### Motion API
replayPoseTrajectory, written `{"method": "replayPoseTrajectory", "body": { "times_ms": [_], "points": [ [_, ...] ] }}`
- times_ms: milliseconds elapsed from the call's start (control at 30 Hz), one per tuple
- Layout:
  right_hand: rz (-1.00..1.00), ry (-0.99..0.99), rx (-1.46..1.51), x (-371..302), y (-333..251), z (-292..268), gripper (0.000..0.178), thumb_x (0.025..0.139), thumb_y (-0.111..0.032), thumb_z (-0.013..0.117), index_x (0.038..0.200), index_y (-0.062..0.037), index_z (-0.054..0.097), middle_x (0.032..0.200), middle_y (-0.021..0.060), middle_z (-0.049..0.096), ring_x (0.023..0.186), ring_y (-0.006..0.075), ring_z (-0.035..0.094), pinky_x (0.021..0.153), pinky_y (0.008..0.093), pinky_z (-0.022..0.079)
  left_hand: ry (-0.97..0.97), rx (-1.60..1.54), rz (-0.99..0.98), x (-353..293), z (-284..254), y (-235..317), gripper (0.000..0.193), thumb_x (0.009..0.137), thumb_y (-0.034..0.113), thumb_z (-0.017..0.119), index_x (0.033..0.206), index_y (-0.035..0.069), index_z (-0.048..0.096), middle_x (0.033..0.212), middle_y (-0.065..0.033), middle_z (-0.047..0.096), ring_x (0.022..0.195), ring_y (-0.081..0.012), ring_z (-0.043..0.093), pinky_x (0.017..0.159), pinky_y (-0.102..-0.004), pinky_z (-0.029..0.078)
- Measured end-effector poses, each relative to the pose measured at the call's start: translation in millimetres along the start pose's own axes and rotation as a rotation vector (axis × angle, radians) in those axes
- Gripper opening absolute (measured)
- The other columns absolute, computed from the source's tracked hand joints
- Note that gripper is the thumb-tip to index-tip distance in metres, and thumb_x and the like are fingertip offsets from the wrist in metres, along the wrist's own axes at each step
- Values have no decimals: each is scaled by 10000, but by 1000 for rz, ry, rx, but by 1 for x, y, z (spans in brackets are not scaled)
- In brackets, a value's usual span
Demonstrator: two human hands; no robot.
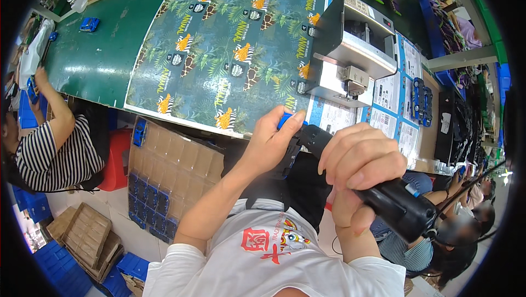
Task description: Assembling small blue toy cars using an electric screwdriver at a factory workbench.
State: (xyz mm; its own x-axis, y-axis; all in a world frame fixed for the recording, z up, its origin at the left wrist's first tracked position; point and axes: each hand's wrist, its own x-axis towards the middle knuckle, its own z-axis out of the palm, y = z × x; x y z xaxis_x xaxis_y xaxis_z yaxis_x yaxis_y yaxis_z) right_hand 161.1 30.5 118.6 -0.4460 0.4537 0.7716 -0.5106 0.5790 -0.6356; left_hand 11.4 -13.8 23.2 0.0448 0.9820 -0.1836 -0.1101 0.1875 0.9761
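My left hand [271,142] is closed around a toy car, of which a blue body edge [290,122] and a black underside [288,157] show between and below the fingers. My right hand [361,157] wraps round a black electric screwdriver [402,206], its cable end toward the lower right. The screwdriver's nose [314,137] points left at the toy car, right beside my left fingers. Whether the bit touches the car is hidden. Both hands are just off the table's front edge, above my lap.
A metal screw-feeder machine [356,50] stands on the table, which is covered by a printed animal sheet [219,50]. Blue toy cars [421,102] lie right of it. A partitioned tray [175,160] with several dark car parts is at lower left. Co-workers sit left [60,143] and right [408,253].
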Motion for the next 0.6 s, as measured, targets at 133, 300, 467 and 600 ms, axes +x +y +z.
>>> {"method": "replayPoseTrajectory", "body": {
  "times_ms": [133, 300, 467, 600],
  "points": [
    [-16, -77, 29, 0, -7, -1, 551, 774, -510, 789, 932, -43, 544, 666, 50, 611, 527, 184, 625, 504, 312, 551, 11, -76, 51, -5, 3, -4, 337, 1003, 308, 539, 890, -9, 556, 711, -12, 537, 704, -68, 438, 624, -276, 394],
    [-7, -38, 12, -3, -6, 6, 509, 798, -471, 788, 932, -46, 540, 659, 55, 610, 522, 181, 625, 503, 310, 553, 11, -114, 43, -10, 1, -6, 331, 1017, 303, 503, 928, -10, 562, 738, -20, 543, 727, -75, 445, 655, -272, 397],
    [-18, 35, 69, -8, -13, 7, 487, 813, -444, 787, 926, -44, 532, 647, 51, 597, 489, 178, 612, 492, 314, 556, -100, -182, -20, -24, -2, 1, 231, 964, 231, 567, 985, 3, 539, 781, -31, 572, 763, -86, 493, 704, -275, 424],
    [-6, 18, 130, -11, -14, 6, 470, 818, -398, 799, 927, -26, 534, 658, 61, 606, 504, 186, 624, 511, 330, 567, -140, -96, 148, -29, -1, -11, 296, 844, 134, 731, 1036, 23, 535, 856, -51, 653, 852, -110, 586, 805, -271, 463]
  ]
}}
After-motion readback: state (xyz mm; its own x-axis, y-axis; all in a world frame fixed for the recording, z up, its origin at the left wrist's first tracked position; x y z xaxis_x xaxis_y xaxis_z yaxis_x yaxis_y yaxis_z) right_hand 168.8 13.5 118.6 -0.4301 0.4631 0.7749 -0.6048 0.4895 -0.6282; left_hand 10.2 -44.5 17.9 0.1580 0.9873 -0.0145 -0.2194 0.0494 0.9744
